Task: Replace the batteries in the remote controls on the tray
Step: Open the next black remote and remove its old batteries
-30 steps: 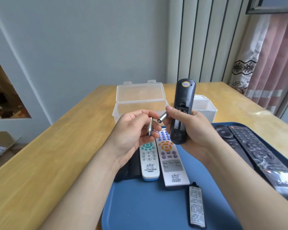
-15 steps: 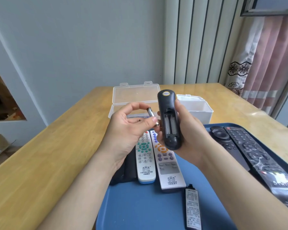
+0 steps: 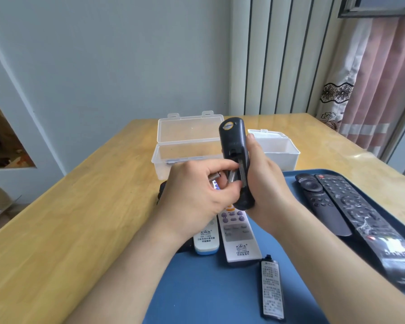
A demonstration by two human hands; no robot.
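Observation:
My right hand (image 3: 264,181) grips a black remote (image 3: 234,146) upright above the blue tray (image 3: 197,295), its open battery compartment facing me. My left hand (image 3: 197,195) pinches a silver battery (image 3: 232,177) at the compartment's lower left edge, and a second battery (image 3: 215,177) lies between its fingers. The remote's battery cover (image 3: 272,289) lies label up on the tray in front. Two white remotes (image 3: 237,237) lie side by side under my hands.
Two black remotes (image 3: 351,211) lie on the tray's right side. An open clear plastic box (image 3: 187,141) and a second white box (image 3: 276,148) stand on the wooden table (image 3: 68,218) behind the tray. A dark object (image 3: 161,190) lies partly hidden beside my left hand.
My left hand has moved right and brought a battery against the compartment of the black remote. My right hand has tilted the remote a little more upright.

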